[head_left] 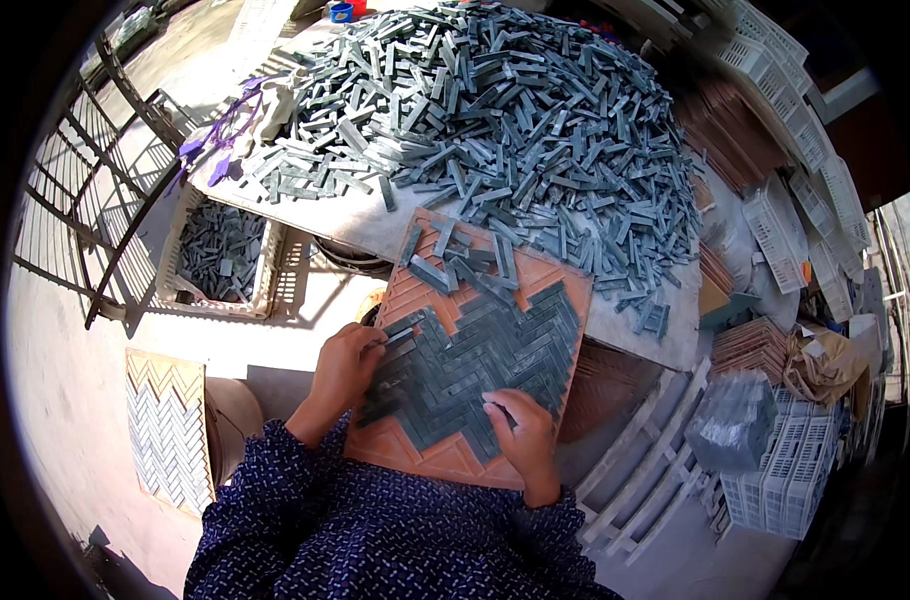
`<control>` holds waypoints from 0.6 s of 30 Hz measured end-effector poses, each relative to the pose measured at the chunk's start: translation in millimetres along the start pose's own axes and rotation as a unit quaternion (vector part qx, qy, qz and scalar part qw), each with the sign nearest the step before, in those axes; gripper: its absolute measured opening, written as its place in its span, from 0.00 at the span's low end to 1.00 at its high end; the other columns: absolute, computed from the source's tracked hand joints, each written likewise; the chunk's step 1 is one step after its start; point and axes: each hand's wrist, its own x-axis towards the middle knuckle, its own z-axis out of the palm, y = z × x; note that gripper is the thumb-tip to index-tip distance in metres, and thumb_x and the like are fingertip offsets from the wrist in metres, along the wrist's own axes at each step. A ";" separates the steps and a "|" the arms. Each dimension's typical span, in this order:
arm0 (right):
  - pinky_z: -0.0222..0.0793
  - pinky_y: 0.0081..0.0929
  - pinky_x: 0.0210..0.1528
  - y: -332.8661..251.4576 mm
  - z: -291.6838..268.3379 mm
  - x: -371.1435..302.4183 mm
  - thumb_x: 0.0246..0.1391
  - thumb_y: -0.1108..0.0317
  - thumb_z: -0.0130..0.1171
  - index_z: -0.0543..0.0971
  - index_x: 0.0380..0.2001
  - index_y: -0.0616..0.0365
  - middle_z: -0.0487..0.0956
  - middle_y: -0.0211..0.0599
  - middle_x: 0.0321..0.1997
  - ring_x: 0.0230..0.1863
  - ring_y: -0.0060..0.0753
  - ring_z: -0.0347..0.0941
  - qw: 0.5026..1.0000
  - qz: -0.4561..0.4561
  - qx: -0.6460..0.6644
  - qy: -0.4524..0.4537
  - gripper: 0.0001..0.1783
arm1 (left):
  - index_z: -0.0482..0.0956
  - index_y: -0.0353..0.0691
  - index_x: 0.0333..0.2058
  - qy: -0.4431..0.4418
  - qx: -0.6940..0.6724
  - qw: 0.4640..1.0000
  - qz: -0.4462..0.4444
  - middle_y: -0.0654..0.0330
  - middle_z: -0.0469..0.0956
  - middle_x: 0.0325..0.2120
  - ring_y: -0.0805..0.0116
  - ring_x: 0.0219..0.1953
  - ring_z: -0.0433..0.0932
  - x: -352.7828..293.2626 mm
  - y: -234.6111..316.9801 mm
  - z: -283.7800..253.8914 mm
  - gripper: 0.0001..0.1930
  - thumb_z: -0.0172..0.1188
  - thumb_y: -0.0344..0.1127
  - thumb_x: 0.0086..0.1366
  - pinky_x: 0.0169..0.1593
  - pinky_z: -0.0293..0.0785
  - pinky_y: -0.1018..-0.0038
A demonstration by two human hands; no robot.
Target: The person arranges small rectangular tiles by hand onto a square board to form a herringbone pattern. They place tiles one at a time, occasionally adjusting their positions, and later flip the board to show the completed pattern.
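Note:
An orange-brown grooved tray tilts from my lap up against the table edge. Dark green-grey stone strips fill its middle in a herringbone pattern, while loose strips lie across its upper end. At the tray's left side, my left hand pinches a strip by the edge of the pattern. My right hand is over the lower right of the pattern, fingers curled and closed; a small dark thing shows between thumb and fingers, too hidden to name.
A large heap of stone strips covers the table ahead. To the left are a white crate of strips, a metal rack and a second, partly filled tray. Stacked crates and a slatted frame stand right.

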 end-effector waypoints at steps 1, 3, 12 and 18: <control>0.72 0.26 0.35 1.4 -1.0 -1.3 0.48 0.76 0.61 0.80 0.33 0.64 0.80 0.44 0.33 0.33 0.38 0.78 1.000 0.001 -0.001 0.002 0.07 | 0.78 0.34 0.32 0.010 -0.008 1.000 0.004 0.52 0.76 0.28 0.55 0.31 0.78 -0.5 -1.5 2.3 0.07 0.59 0.24 0.53 0.35 0.73 0.68; 0.72 0.27 0.35 4.4 -2.1 -1.9 0.48 0.76 0.61 0.80 0.33 0.63 0.80 0.45 0.33 0.33 0.39 0.78 1.000 0.002 0.001 0.006 0.07 | 0.77 0.34 0.32 0.023 -0.015 1.000 0.010 0.52 0.75 0.28 0.55 0.30 0.78 -0.3 -2.2 2.4 0.06 0.59 0.24 0.53 0.34 0.73 0.68; 0.72 0.28 0.35 8.1 -0.5 -2.6 0.48 0.76 0.60 0.79 0.33 0.65 0.80 0.45 0.33 0.33 0.39 0.78 1.000 -0.023 0.000 0.000 0.07 | 0.75 0.35 0.29 0.060 -0.003 0.998 0.027 0.54 0.75 0.26 0.57 0.28 0.77 -0.5 -14.6 13.0 0.04 0.59 0.23 0.53 0.31 0.72 0.69; 0.72 0.27 0.34 9.5 1.0 -3.1 0.48 0.76 0.60 0.79 0.33 0.65 0.80 0.46 0.33 0.33 0.39 0.78 1.000 -0.015 0.015 -0.006 0.07 | 0.73 0.36 0.28 0.064 0.041 0.996 0.048 0.53 0.72 0.26 0.53 0.26 0.75 3.9 -0.7 16.4 0.05 0.59 0.24 0.52 0.30 0.71 0.65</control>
